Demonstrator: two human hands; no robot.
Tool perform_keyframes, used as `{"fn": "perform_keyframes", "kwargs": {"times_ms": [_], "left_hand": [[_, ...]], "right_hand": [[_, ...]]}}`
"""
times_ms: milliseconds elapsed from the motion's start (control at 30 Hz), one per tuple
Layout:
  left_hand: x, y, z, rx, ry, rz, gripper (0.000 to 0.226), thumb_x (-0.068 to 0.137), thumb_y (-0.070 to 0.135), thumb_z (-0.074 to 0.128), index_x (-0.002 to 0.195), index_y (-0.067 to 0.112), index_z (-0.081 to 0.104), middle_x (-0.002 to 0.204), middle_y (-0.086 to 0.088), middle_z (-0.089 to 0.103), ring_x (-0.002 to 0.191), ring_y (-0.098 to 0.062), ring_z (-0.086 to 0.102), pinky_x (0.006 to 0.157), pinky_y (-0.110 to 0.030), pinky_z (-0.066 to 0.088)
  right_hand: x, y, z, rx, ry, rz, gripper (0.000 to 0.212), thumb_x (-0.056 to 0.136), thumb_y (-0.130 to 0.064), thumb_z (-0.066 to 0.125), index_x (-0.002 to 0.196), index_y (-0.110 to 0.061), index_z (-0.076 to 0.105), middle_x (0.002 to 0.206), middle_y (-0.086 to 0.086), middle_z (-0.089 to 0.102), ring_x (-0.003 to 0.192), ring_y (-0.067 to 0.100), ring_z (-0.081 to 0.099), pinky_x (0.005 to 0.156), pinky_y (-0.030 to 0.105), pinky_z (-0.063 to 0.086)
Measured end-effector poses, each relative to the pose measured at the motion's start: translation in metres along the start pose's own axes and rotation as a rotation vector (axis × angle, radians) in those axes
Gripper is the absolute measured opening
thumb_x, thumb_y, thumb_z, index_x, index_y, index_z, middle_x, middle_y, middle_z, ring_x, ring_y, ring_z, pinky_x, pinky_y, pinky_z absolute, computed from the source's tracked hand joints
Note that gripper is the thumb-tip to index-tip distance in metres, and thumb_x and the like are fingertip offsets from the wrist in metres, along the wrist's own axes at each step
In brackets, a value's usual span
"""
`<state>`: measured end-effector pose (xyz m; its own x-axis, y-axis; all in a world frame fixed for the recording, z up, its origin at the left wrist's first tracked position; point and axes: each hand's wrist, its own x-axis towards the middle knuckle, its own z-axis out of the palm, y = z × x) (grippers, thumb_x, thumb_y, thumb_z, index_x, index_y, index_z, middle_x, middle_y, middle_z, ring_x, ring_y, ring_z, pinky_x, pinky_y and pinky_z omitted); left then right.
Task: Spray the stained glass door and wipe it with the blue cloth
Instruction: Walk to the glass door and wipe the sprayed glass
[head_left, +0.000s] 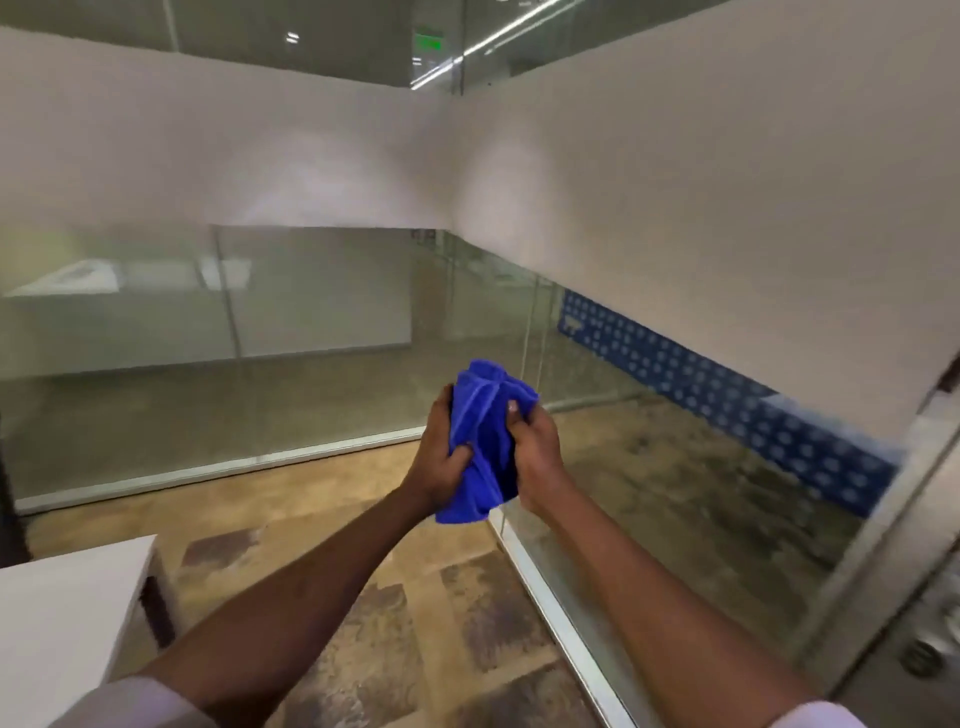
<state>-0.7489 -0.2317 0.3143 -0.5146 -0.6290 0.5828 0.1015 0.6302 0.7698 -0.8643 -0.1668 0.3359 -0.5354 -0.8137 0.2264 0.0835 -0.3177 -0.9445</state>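
A bunched blue cloth (485, 436) is held between both hands in front of me, at the corner where two glass walls meet. My left hand (441, 457) grips its left side and my right hand (535, 452) grips its right side. The glass panel (675, 493) to the right has a wide frosted band above and clear glass below. At the far right edge stands a metal door frame (883, 530) with a round fitting (922, 657) low down. No spray bottle is in view.
A white table (62, 613) stands at the lower left. A second glass wall (208, 364) with a frosted band runs across the left. Metal floor rails (550, 608) edge the glass. The floor (337, 545) is tan with dark patches. A blue patterned strip (727, 395) shows behind the right glass.
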Motion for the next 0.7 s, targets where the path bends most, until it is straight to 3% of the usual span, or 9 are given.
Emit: {"fn": "perform_keyframes", "kwargs": {"times_ms": [133, 200, 267, 333, 367, 400, 500, 567, 700], "left_hand": [[0.022, 0.008, 0.068, -0.358, 0.052, -0.17, 0.052, 0.074, 0.017, 0.047, 0.126, 0.012, 0.041, 0.114, 0.004, 0.055, 0.095, 0.008, 0.058, 0.086, -0.03, 0.044], [0.029, 0.019, 0.1, -0.541, 0.026, -0.254, 0.044, 0.077, 0.017, 0.051, 0.121, 0.019, 0.048, 0.112, 0.001, 0.061, 0.098, -0.003, 0.063, 0.086, -0.034, 0.048], [0.034, 0.034, 0.13, -0.729, -0.071, -0.347, 0.05, 0.08, 0.021, 0.065, 0.128, 0.012, 0.052, 0.12, -0.011, 0.064, 0.108, -0.023, 0.064, 0.093, -0.042, 0.051], [0.034, 0.052, 0.158, -0.882, -0.231, -0.411, 0.049, 0.086, 0.03, 0.067, 0.128, 0.006, 0.057, 0.122, -0.02, 0.067, 0.108, -0.034, 0.066, 0.089, -0.045, 0.055], [0.033, 0.06, 0.171, -0.926, -0.31, -0.442, 0.045, 0.087, 0.033, 0.067, 0.123, 0.007, 0.062, 0.119, -0.021, 0.068, 0.105, -0.035, 0.068, 0.085, -0.045, 0.057], [0.033, 0.069, 0.184, -0.954, -0.373, -0.484, 0.041, 0.085, 0.033, 0.067, 0.117, 0.007, 0.065, 0.116, -0.022, 0.069, 0.101, -0.036, 0.069, 0.082, -0.044, 0.059], [0.029, 0.089, 0.222, -1.021, -0.511, -0.7, 0.045, 0.087, 0.027, 0.064, 0.123, 0.0, 0.063, 0.121, -0.026, 0.066, 0.11, -0.041, 0.063, 0.092, -0.051, 0.055], [0.027, 0.101, 0.249, -1.006, -0.548, -0.793, 0.042, 0.093, 0.016, 0.056, 0.129, -0.005, 0.056, 0.122, -0.028, 0.063, 0.112, -0.044, 0.06, 0.095, -0.054, 0.051], [0.017, 0.125, 0.301, -0.948, -0.619, -0.757, 0.026, 0.091, 0.001, 0.051, 0.116, -0.002, 0.058, 0.093, -0.02, 0.068, 0.07, -0.03, 0.07, 0.072, -0.043, 0.055]], "right_hand": [[-0.005, -0.025, -0.073, -0.038, 0.305, -0.064, 0.019, 0.103, -0.022, 0.047, 0.095, -0.022, 0.064, 0.078, -0.012, 0.074, 0.07, 0.0, 0.068, 0.058, 0.016, 0.053], [-0.013, -0.035, -0.106, -0.049, 0.424, -0.085, 0.021, 0.103, -0.028, 0.048, 0.091, -0.022, 0.064, 0.076, -0.01, 0.073, 0.065, -0.001, 0.067, 0.057, 0.017, 0.054], [-0.028, -0.047, -0.135, -0.043, 0.49, -0.114, 0.022, 0.101, -0.032, 0.051, 0.091, -0.019, 0.066, 0.08, -0.007, 0.075, 0.072, 0.005, 0.07, 0.061, 0.022, 0.057], [-0.048, -0.06, -0.159, -0.067, 0.517, -0.156, 0.012, 0.095, -0.027, 0.062, 0.092, -0.017, 0.067, 0.085, -0.006, 0.077, 0.079, 0.009, 0.072, 0.065, 0.024, 0.058], [-0.059, -0.065, -0.172, -0.091, 0.528, -0.174, 0.008, 0.089, -0.02, 0.07, 0.094, -0.016, 0.067, 0.088, -0.003, 0.077, 0.082, 0.012, 0.073, 0.068, 0.027, 0.059], [-0.07, -0.069, -0.185, -0.138, 0.565, -0.163, 0.017, 0.083, -0.01, 0.076, 0.096, -0.014, 0.067, 0.094, 0.003, 0.077, 0.084, 0.017, 0.073, 0.07, 0.031, 0.059], [-0.11, -0.087, -0.22, -0.255, 0.745, -0.115, 0.035, 0.074, 0.015, 0.07, 0.101, -0.006, 0.064, 0.101, 0.016, 0.074, 0.077, 0.017, 0.072, 0.065, 0.026, 0.058], [-0.138, -0.103, -0.241, -0.283, 0.869, -0.121, 0.029, 0.076, 0.014, 0.067, 0.095, -0.008, 0.063, 0.093, 0.011, 0.073, 0.074, 0.017, 0.069, 0.061, 0.022, 0.056], [-0.192, -0.14, -0.277, -0.037, 1.082, -0.163, 0.013, 0.081, -0.003, 0.075, 0.087, -0.005, 0.064, 0.086, 0.013, 0.074, 0.073, 0.025, 0.071, 0.056, 0.027, 0.056]]}}
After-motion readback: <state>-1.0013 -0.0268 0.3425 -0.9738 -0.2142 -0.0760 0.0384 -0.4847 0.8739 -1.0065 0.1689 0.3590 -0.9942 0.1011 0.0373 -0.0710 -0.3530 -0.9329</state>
